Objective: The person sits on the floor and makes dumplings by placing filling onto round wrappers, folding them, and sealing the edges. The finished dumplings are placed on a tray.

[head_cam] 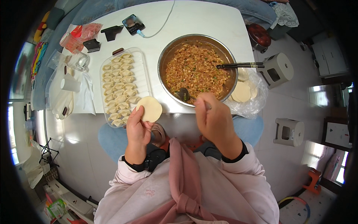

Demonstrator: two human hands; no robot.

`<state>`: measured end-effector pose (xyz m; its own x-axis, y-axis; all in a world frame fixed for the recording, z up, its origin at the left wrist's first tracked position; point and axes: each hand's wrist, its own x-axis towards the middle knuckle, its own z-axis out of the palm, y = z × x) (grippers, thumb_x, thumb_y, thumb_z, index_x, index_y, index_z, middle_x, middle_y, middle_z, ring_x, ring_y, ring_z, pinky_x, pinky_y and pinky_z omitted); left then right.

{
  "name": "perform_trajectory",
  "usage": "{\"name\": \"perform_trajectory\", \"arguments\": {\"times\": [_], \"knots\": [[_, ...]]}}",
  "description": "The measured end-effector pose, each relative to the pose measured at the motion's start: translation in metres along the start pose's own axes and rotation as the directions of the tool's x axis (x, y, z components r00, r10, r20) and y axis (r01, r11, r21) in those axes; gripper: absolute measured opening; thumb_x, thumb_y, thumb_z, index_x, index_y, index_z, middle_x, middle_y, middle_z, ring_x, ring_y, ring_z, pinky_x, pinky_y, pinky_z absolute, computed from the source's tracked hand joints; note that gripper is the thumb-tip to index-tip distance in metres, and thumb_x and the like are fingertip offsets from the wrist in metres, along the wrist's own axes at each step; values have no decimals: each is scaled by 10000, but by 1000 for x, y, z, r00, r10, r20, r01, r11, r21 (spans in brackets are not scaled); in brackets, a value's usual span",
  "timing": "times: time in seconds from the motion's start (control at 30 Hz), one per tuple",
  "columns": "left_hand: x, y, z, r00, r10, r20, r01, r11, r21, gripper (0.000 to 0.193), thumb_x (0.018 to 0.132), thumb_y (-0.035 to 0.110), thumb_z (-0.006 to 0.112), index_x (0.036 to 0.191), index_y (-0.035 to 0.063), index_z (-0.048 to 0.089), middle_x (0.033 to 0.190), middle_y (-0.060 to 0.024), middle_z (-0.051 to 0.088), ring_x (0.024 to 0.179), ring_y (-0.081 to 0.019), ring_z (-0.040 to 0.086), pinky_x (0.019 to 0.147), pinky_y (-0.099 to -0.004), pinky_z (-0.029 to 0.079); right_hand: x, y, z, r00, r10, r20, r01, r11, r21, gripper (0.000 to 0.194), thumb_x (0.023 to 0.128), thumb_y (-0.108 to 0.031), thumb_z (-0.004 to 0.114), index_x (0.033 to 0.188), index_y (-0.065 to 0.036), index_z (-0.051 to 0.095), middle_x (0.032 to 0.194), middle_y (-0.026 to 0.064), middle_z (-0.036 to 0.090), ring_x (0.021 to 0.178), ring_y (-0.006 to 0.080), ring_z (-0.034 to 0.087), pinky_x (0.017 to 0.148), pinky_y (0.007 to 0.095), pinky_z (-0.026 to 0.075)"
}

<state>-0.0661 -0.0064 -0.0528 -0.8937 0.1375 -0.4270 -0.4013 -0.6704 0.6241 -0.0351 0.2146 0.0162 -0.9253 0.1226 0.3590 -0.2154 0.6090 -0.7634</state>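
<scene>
Between the thumb and fingers of my left hand is a round dumpling wrapper, held flat over the table's front edge. My right hand grips the handle of a metal spoon, whose bowl dips into the filling at the near rim. That minced filling, flecked with green, fills much of a large steel bowl. Left of the bowl, folded dumplings stand in rows in a clear plastic tray. More round wrappers lie in a plastic bag at the right.
Black chopsticks jut over the bowl's right rim. A phone with a cable, black stands, a glass mug and a white paper cup occupy the white table. Grey stools stand on the floor at right.
</scene>
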Motion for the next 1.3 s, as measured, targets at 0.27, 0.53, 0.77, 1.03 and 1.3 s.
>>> {"name": "perform_trajectory", "arguments": {"times": [0.27,0.53,0.77,1.03,1.3], "knots": [[2,0,1,1000,-20,18,20,1000,14,302,951,164,469,1160,-51,509,1036,-141,640,858,-217,668,660,-288,578,3,20,-48,999,-42,-19,40,997,-63,56,860,-46,582,899,-13,605,801,128,647,673,286,639,597,342,504],[1,0,5,998,-38,51,38,999,1,317,966,169,440,1166,-70,501,986,-140,641,761,-182,644,568,-252,520,-9,22,-57,995,34,97,-41,996,76,61,862,-52,594,897,-14,627,758,110,651,682,224,653,617,294,502],[2,1,-2,989,-37,140,36,999,14,328,962,191,451,1182,-48,494,1042,-137,632,868,-214,663,652,-282,575,-12,37,-55,989,40,143,-63,985,159,102,898,-73,563,899,8,624,750,97,662,658,194,656,616,277,505],[5,-3,-8,981,-55,184,62,997,-35,347,967,199,440,1202,-53,486,1081,-158,625,905,-229,659,687,-302,578,-10,50,-47,878,469,102,-446,719,534,211,959,-161,487,946,29,579,763,139,670,637,190,658,606,268,513],[3,1,20,981,-74,177,77,997,-8,368,975,202,417,1230,-60,465,1114,-166,611,934,-237,652,711,-316,578,8,67,-47,727,686,33,-454,445,772,207,965,-179,462,967,15,536,780,201,662,626,237,668,575,271,516]]}}
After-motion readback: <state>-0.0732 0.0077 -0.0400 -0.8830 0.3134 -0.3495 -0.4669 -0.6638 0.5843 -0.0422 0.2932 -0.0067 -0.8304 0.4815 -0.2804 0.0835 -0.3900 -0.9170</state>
